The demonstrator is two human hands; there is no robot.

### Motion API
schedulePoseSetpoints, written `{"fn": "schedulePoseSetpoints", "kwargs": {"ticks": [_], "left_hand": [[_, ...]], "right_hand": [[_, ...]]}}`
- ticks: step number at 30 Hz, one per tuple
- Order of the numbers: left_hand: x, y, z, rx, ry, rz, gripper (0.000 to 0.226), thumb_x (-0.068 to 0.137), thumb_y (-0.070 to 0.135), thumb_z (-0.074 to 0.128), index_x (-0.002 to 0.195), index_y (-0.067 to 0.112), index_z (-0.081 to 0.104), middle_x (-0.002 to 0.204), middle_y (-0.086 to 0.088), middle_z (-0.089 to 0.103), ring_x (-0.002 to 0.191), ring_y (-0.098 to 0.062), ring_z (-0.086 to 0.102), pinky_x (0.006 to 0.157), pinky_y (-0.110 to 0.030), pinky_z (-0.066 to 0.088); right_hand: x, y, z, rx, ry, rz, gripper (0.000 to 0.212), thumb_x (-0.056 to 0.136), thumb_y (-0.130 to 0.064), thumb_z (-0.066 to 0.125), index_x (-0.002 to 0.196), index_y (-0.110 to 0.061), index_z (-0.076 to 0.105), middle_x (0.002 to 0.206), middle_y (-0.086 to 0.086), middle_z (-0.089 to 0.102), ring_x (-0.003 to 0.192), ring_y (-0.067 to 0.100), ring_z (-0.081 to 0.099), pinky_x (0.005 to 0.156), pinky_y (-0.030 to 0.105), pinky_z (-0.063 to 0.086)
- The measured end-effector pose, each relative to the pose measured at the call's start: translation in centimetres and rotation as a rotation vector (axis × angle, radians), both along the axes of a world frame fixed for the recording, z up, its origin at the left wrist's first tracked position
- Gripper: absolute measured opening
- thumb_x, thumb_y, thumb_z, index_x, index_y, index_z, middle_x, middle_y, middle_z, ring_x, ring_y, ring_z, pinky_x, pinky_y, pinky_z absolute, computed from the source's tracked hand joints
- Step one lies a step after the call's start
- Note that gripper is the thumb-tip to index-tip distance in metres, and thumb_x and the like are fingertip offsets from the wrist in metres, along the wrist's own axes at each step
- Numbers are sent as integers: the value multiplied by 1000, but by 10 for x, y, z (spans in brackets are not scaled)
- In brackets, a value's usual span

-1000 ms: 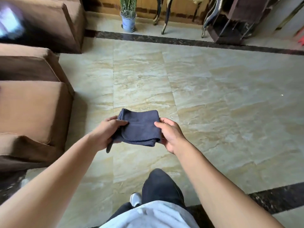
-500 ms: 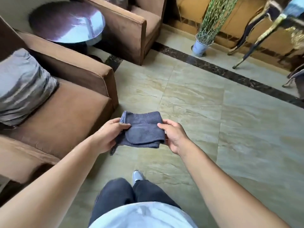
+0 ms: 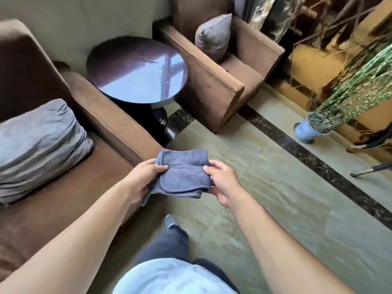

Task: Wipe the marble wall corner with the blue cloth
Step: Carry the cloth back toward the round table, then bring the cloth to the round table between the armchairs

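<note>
Both grips closed on the cloth [image 3: 182, 172]: left hand [image 3: 142, 178] pinching its left edge with thumb on top, right hand [image 3: 222, 181] pinching the right edge the same way. Folded into a thick pad, held flat in mid-air at about waist height, over the floor [image 3: 275, 187] just off the front corner of the near armchair [image 3: 63, 187]; one loose corner hanging below the left hand. No contact with any wall yet. Judged as the carrying or readying step: pad folded and squared, wiping not begun. Beyond the hands, a round table [image 3: 137, 68] between the near armchair and a second armchair [image 3: 220, 81], a plain pale wall [image 3: 84, 18] behind them, dark veined stone [image 3: 263, 13] at the upper right that may be the marble, though too blurred and partly hidden to say for sure. A potted plant [image 3: 339, 102] standing at the right. Next move likely calls for walking round the furniture to that corner, shifting the pad into one hand, palm flat behind it, then pressing it to the stone and stroking along the edge.
</note>
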State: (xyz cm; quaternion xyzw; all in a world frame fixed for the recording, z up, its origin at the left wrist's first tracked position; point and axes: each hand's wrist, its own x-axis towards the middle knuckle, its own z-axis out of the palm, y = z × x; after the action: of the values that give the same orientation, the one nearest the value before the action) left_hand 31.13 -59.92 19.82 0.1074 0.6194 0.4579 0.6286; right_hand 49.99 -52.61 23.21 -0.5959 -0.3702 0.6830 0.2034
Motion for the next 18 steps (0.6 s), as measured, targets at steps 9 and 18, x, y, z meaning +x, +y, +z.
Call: {"fn": "schedulePoseSetpoints", "kwargs": {"ticks": [9,18], "left_hand": [[-89,221,11,11,-9,154,19,92,0,56,107,6,66,97,-15,71,83,-28,66,80,-39,54],[-244,412,-99,-164,70,471,17,89,3,61,89,18,67,84,-1,77,77,-17,71,77,-30,58]], "right_hand": [[-106,238,-1,-21,-61,47,18,96,-6,54,93,-19,65,81,0,68,63,14,62,58,29,50],[-297,471,-105,-47,-144,366,26,97,-2,50,115,-12,66,101,7,70,79,20,67,61,29,56]]}}
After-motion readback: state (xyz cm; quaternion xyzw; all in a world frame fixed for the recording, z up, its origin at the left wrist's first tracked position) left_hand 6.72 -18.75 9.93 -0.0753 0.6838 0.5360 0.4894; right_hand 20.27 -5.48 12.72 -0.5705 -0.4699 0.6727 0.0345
